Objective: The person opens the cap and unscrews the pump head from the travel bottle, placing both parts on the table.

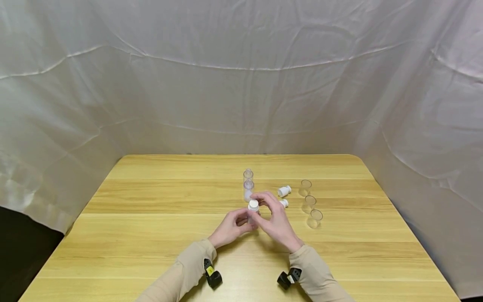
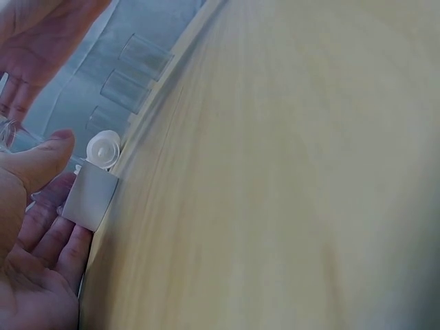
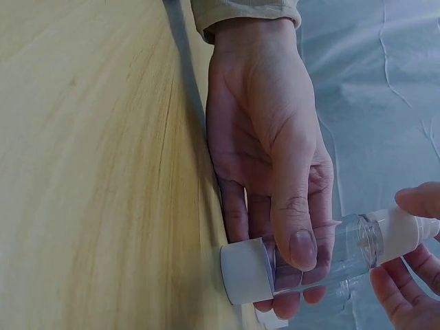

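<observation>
Both hands are at an upright clear bottle (image 3: 350, 251) with a white base (image 3: 247, 271). My left hand (image 1: 231, 228) grips the clear body low down, thumb on the near side and fingers behind. Around the white pump top (image 1: 253, 205) on the bottle's neck are the thumb and fingers of my right hand (image 1: 278, 222). In the right wrist view the pump top sits against the neck; whether it is fully seated cannot be told. The left wrist view shows the white base low beside the tabletop.
Behind the hands stand two more clear bottles (image 1: 248, 191). Two white pump tops (image 1: 284, 191) lie to their right, one partly hidden by the right hand. Three clear caps (image 1: 315, 219) form a row farther right. Pale curtains (image 1: 241, 105) surround the wooden table (image 1: 151, 235).
</observation>
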Tool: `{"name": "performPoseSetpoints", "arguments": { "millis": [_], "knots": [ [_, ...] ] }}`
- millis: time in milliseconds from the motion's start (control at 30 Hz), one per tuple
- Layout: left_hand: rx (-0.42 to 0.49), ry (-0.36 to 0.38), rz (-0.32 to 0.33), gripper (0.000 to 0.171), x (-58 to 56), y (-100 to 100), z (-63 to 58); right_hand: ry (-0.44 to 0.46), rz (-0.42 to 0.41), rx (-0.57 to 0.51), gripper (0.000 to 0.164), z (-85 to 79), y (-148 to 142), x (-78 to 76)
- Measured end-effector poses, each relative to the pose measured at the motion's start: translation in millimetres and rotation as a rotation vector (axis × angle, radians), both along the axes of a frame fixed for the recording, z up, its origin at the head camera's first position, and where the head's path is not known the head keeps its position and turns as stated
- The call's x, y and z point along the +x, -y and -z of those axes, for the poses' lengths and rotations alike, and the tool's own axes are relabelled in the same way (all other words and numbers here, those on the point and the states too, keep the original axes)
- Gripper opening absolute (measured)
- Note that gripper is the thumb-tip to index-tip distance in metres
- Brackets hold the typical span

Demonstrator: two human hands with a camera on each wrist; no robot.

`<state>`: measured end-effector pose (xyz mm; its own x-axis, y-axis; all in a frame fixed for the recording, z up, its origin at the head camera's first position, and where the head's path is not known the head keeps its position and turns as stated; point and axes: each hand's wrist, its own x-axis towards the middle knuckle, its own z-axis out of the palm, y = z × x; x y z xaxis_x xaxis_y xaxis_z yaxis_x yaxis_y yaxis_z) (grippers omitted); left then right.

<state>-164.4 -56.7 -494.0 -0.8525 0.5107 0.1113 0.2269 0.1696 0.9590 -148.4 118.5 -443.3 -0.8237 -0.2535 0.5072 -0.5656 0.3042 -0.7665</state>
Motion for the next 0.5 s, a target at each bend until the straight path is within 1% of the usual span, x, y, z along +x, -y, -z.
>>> {"name": "performPoseSetpoints", "arguments": {
  "millis": [167,333,500],
  "knots": [
    [-0.001,0.006,-0.002,0.038,-0.2,-0.3,0.8,0.004,-0.007,0.009,0.032,-0.3,0.1,0.2],
    [0.006,0.011,0.003,0.042,0.5,-0.4,1.5,0.002,-0.010,0.009,0.035,0.0,-0.5,0.8],
    [-0.004,0.018,0.002,0.044,1.4,0.1,1.0,-0.023,-0.001,0.003,0.036,1.2,-1.6,0.2]
  ]
}}
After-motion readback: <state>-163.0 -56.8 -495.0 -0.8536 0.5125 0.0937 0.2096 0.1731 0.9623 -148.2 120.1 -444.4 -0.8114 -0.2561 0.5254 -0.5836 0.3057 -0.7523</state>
